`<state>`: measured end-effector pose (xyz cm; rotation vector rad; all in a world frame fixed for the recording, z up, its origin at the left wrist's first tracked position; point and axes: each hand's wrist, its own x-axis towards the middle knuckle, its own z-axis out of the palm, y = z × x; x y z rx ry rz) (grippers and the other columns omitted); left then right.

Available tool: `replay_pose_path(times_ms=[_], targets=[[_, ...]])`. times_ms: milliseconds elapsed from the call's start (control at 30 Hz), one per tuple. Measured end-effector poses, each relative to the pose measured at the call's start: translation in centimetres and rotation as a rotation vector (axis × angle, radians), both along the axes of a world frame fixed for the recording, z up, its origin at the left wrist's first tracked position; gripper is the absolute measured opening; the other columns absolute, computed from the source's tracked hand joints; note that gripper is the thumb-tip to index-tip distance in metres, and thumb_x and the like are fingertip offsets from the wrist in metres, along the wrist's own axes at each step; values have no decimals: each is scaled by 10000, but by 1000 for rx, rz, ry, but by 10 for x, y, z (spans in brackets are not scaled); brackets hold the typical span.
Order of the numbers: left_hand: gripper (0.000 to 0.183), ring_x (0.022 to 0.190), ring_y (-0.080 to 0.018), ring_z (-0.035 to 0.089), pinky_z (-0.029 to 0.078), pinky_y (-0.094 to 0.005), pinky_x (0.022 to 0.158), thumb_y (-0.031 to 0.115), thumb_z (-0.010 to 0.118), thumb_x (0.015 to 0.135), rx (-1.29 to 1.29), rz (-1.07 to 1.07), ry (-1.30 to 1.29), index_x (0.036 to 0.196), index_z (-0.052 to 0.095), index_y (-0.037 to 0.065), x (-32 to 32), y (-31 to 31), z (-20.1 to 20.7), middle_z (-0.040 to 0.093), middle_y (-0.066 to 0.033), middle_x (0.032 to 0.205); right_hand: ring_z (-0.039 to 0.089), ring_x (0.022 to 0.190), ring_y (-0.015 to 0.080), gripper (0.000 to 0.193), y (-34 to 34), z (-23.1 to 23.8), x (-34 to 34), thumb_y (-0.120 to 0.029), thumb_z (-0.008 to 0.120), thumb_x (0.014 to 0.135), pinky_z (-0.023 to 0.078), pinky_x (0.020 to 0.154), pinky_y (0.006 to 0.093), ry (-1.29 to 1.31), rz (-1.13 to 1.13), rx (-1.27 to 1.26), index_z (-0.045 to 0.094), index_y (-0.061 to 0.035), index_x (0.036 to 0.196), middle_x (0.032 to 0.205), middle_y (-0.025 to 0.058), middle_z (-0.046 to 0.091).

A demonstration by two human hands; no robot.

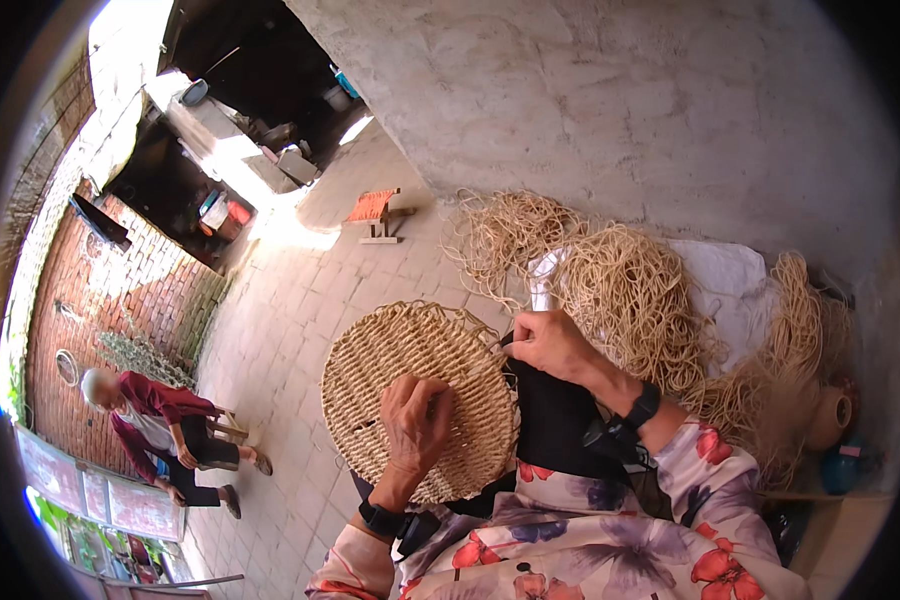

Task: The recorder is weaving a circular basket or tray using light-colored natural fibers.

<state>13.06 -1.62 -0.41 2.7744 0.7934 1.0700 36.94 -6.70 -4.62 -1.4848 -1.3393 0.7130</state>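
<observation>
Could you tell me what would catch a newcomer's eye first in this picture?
The round woven straw mat in the middle stands out first, with the left hand pressed flat on it and the right hand pinching a strand at its upper right edge. Behind it, a big tangled heap of pale straw cord spreads over a white cloth by the wall. At lower left, another person sits on the paved yard.

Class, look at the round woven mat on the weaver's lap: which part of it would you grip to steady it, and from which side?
Grip the woven mat at its near rim, coming from the lap side, probably as the left hand does: palm flat on the face. The disc is flat and thin, and the right hand works the far-right edge beside the loose straw cord.
</observation>
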Motion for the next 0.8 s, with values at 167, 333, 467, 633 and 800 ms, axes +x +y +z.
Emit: replay_pose_path(times_ms=[167, 333, 467, 633, 800], targets=[[150, 748, -252, 576, 413, -379, 683, 63, 726, 753, 11, -71, 0, 883, 658, 90, 15, 0, 3, 571, -53, 776, 599, 591, 203, 110, 13, -6, -21, -100, 653, 798, 487, 595, 342, -118, -36, 142, 608, -3, 819, 649, 118, 610], [171, 766, -250, 582, 424, -390, 692, 79, 734, 752, 27, -62, 11, 911, 674, 97, 24, 1, 0, 575, -46, 800, 614, 780, 97, 167, 4, -6, -11, -115, 629, 876, 490, 710, 267, 378, 290, 15, 665, 20, 967, 816, 50, 681], [158, 757, -252, 573, 418, -389, 685, 81, 730, 768, 38, -66, 7, 916, 677, 95, 24, 1, -2, 575, -50, 795, 568, 747, 70, 217, -7, 3, -11, -127, 617, 905, 468, 674, 232, 474, 298, -54, 678, 25, 1046, 829, -3, 652], [140, 751, -250, 565, 408, -382, 693, 90, 715, 793, 14, -51, 7, 930, 687, 93, 24, 1, -4, 575, -51, 791, 468, 621, 24, 219, 3, -6, -3, -149, 626, 900, 364, 542, 185, 729, 413, -252, 687, -17, 1065, 779, -53, 596], [135, 799, -244, 555, 381, -379, 736, 121, 697, 822, -5, 22, 50, 954, 699, 93, 24, -2, -8, 572, -53, 813, 461, 622, 11, 218, 8, -6, 1, -155, 651, 895, 351, 557, 165, 766, 515, -264, 677, -36, 1076, 785, -58, 588]])
